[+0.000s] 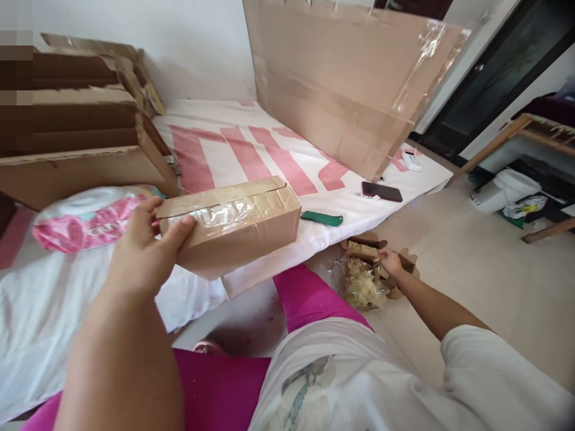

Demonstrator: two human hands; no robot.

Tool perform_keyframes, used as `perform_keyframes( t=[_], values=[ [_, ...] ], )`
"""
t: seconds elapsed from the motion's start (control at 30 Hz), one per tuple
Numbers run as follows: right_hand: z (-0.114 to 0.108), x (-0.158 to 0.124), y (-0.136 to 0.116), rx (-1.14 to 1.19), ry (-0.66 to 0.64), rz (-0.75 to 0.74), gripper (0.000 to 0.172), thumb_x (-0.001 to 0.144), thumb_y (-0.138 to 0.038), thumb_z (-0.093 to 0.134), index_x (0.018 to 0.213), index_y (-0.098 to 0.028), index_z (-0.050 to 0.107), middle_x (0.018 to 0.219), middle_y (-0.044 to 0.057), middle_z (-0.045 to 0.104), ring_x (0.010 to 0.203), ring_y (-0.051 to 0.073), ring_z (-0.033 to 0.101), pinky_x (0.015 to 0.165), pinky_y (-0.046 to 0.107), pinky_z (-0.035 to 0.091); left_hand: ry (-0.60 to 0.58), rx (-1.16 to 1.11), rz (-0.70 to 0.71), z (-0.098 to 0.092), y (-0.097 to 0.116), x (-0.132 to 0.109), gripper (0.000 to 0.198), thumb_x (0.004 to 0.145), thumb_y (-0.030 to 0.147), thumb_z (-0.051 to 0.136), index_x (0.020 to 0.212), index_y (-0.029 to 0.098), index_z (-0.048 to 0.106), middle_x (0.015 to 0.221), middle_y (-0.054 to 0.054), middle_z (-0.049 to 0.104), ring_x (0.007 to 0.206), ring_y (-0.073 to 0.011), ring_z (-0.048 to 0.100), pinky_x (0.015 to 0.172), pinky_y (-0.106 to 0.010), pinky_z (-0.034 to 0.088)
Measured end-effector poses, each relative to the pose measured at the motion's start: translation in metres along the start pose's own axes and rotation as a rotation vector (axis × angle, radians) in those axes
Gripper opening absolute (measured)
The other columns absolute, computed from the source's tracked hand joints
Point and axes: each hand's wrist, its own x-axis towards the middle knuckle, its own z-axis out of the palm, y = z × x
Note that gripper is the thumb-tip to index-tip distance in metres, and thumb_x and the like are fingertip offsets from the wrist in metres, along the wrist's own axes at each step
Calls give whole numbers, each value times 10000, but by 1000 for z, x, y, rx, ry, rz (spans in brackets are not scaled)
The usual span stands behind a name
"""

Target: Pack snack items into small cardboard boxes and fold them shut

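Note:
My left hand (148,245) grips the near left end of a taped cardboard box (233,236), thumb on its top edge. The box lies long and closed at the front of the bed, clear tape shining along its edge. By its right end lies a green box cutter (322,218). My right hand (390,262) is stretched down to the right, beyond the bed's edge, over a pile of crumpled tape (363,284) and cardboard scraps (406,261) on the floor. Its fingers are closed together; what they hold is too small to make out.
The bed (197,149) has a white and pink sheet. On it are a black phone (381,191), a white device (411,160), a pink packet (90,224), stacked open cartons (76,120) and a large upright cardboard sheet (341,78). A white bucket (507,188) stands at right.

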Motion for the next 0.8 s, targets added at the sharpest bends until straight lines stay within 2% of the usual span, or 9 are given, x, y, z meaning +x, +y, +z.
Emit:
perform_keyframes(
  t=[0.07, 0.17, 0.27, 0.5, 0.57, 0.67, 0.73, 0.8],
  values=[
    [20, -20, 11, -95, -153, -11, 299, 930, -348, 586, 1161, -158, 594, 1138, 72, 629, 952, 187, 635, 815, 389, 553, -26, -35, -106, 0, 7, -2, 681, 806, 344, 636, 1427, 163, 422, 1303, -120, 607, 1161, -303, 586, 994, -539, 460],
    [38, -40, 17, -247, -321, -37, 313, 929, -348, 588, 1179, -159, 588, 1162, 77, 622, 976, 195, 631, 833, 404, 550, -6, -48, -107, -1, 11, -3, 687, 788, 337, 645, 1420, 171, 435, 1307, -111, 602, 1164, -300, 574, 1016, -548, 431],
    [46, -48, 17, -392, -413, -68, 324, 929, -352, 586, 1195, -166, 584, 1199, 84, 608, 1016, 208, 619, 863, 423, 539, 0, -39, -100, -1, 8, -2, 685, 780, 348, 642, 1413, 178, 445, 1304, -103, 601, 1151, -291, 572, 1008, -532, 438],
    [48, -53, 7, -577, -480, -101, 316, 917, -345, 606, 1192, -190, 596, 1246, 94, 585, 1084, 223, 596, 902, 404, 518, 14, -55, -60, -1, 5, -2, 697, 765, 420, 622, 1399, 179, 457, 1314, -108, 588, 1099, -273, 591, 960, -493, 478],
    [47, -50, 4, -597, -508, -74, 318, 913, -347, 610, 1188, -188, 598, 1215, 88, 597, 1059, 219, 607, 887, 396, 525, 48, -22, -12, -1, 5, -3, 692, 752, 431, 622, 1374, 162, 483, 1324, -131, 576, 1092, -281, 597, 923, -472, 504],
    [44, -42, -2, -606, -550, -47, 308, 916, -351, 604, 1177, -186, 607, 1193, 81, 606, 1031, 216, 615, 873, 391, 531, 131, 117, 120, -4, 3, -6, 590, 755, 460, 598, 1251, 140, 597, 1232, -159, 602, 1121, -313, 577, 938, -490, 495],
    [40, -38, -5, -602, -558, -43, 305, 920, -353, 598, 1177, -190, 608, 1203, 80, 604, 1032, 215, 613, 872, 393, 533, 167, 174, 179, -8, 3, -9, 557, 760, 494, 587, 1197, 150, 632, 1177, -153, 602, 1063, -303, 595, 928, -489, 501],
    [36, -34, -9, -598, -547, -38, 313, 916, -353, 604, 1177, -182, 607, 1212, 87, 601, 1045, 221, 610, 875, 391, 531, 174, 190, 186, -12, 4, -13, 563, 754, 518, 599, 1197, 171, 625, 1142, -131, 598, 923, -259, 622, 871, -465, 527]
  ],
)
